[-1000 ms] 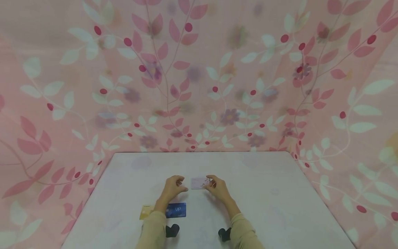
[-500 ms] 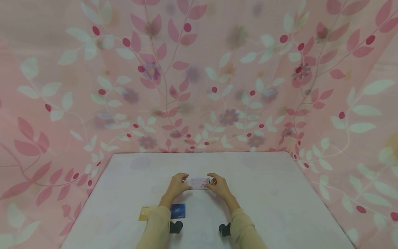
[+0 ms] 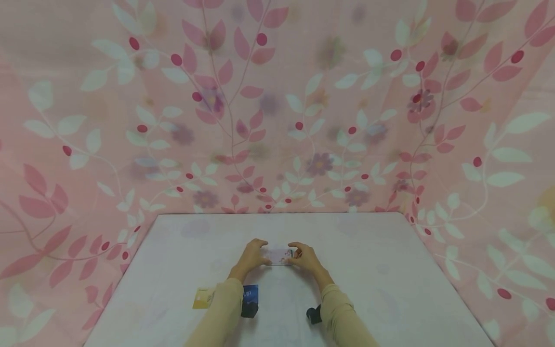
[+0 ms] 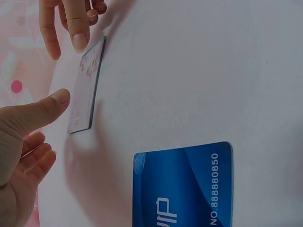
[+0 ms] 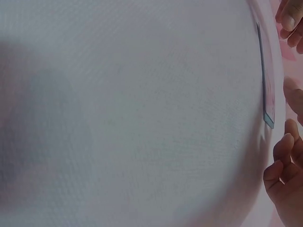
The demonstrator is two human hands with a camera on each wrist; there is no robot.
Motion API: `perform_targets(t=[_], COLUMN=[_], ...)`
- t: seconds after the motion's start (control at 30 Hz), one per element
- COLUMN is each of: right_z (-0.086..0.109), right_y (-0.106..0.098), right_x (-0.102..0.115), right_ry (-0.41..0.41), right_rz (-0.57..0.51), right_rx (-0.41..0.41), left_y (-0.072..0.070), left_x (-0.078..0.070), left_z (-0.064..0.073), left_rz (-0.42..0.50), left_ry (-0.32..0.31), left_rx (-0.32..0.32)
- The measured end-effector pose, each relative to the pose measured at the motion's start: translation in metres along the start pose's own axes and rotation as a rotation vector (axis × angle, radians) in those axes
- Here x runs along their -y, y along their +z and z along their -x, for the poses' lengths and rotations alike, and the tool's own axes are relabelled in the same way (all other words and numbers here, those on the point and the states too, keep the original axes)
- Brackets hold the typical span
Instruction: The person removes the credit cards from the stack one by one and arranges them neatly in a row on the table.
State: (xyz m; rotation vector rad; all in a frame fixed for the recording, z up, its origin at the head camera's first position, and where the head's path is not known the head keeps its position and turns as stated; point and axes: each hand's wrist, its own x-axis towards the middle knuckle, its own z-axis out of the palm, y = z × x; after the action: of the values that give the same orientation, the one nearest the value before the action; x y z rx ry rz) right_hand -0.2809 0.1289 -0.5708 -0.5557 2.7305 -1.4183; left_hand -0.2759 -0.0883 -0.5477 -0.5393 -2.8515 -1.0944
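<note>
A pale pink card (image 3: 278,257) with a floral print on one end lies on the white table. Around its left end is my left hand (image 3: 252,255), the thumb extended and the fingers loosely bent; in the left wrist view the thumb (image 4: 59,97) points at the card's side. At the printed right end is my right hand (image 3: 306,258), thumb and forefinger spread and the other fingers bent. In the right wrist view a small gap shows between the right thumb (image 5: 293,97) and the card (image 5: 268,80).
A blue VIP card (image 4: 184,184) and a yellow card (image 3: 201,298) lie nearer the body, partly covered by my left sleeve (image 3: 221,308). Each wrist carries a black camera. Pink floral cloth (image 3: 277,106) hangs behind and beside the table (image 3: 368,270).
My left hand has moved right and slightly forward to the pink card's left end, its sleeve now covering more of the blue card. My right hand and the pink card have barely moved.
</note>
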Motion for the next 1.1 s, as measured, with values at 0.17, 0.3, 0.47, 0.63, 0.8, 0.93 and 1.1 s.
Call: perform_targets(t=[0.17,0.3,0.47,0.63,0.8,0.93,1.1], right_z=[0.000,-0.001,-0.001,-0.001,-0.002,-0.003,-0.005], right_y=[0.000,0.000,0.001,0.002,0.002,0.001,0.002], right_x=[-0.001,-0.001,-0.001,-0.002,-0.001,0.001,0.002], right_ry=[0.027,0.070,0.106,0.112,0.098,0.096,0.113], right_rz=[0.005,0.031,0.077,0.118,0.122,0.133,0.177], right_rx=[0.042,0.077,0.111,0.119,0.114,0.113,0.121], left_y=[0.006,0.010,0.012,0.010,0.011,0.012,0.015], left_x=[0.008,0.014,0.016,0.013,0.013,0.014,0.015], left_z=[-0.003,-0.003,0.001,0.002,0.001,0.000,0.001], left_rz=[-0.025,-0.063,-0.050,-0.054,-0.110,-0.139,-0.144], left_ry=[-0.052,-0.041,-0.057,-0.062,-0.034,-0.028,-0.049], left_rx=[0.045,0.054,0.069,0.086,0.103,0.106,0.105])
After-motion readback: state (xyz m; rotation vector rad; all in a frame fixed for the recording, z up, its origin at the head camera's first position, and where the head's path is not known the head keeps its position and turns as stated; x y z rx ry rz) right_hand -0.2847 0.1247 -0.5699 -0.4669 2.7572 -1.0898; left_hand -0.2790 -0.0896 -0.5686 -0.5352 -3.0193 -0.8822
